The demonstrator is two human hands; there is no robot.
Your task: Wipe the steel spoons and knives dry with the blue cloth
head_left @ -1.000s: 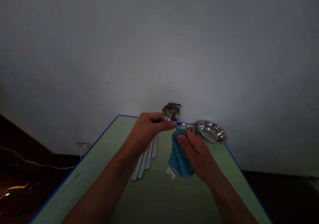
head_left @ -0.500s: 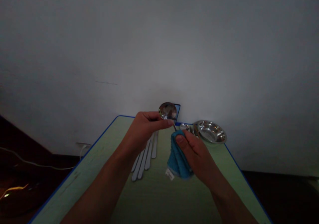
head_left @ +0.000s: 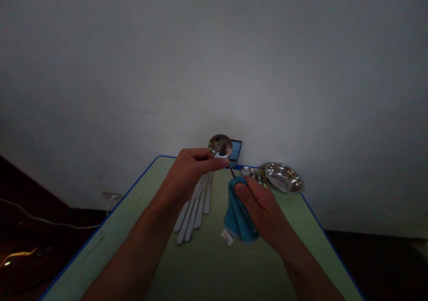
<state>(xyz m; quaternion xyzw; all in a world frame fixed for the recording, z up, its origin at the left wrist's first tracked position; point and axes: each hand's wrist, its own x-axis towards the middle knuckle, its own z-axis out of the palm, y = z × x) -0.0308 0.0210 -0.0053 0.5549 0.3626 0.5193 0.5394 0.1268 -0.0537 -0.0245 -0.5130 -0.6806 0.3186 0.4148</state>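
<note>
A shiny metal spoon (head_left: 220, 146) with a round bowl is held up over the table. My left hand (head_left: 195, 167) is closed, pinching it with thumb and fingers just below the bowl. Lower down, my right hand (head_left: 257, 203) is closed on a blue cloth (head_left: 239, 216) that wraps the spoon's handle, whose lower end is hidden. A white tag hangs from the cloth's bottom corner. Several flat metal handles (head_left: 194, 216) lie fanned out on the table under my left wrist; their far ends are hidden behind that hand.
A phone (head_left: 236, 151) leans against the wall behind the spoon. At the back right are a metal bowl (head_left: 284, 178), another spoon (head_left: 247, 171) and some forks (head_left: 257, 175). The green table (head_left: 214, 270) has a blue edge. A white cable (head_left: 50, 221) runs at the left.
The spoon's bowl and my left hand have shifted slightly left and up. More of the spoon's handle shows between my left fingers and the cloth, and more of the phone is visible.
</note>
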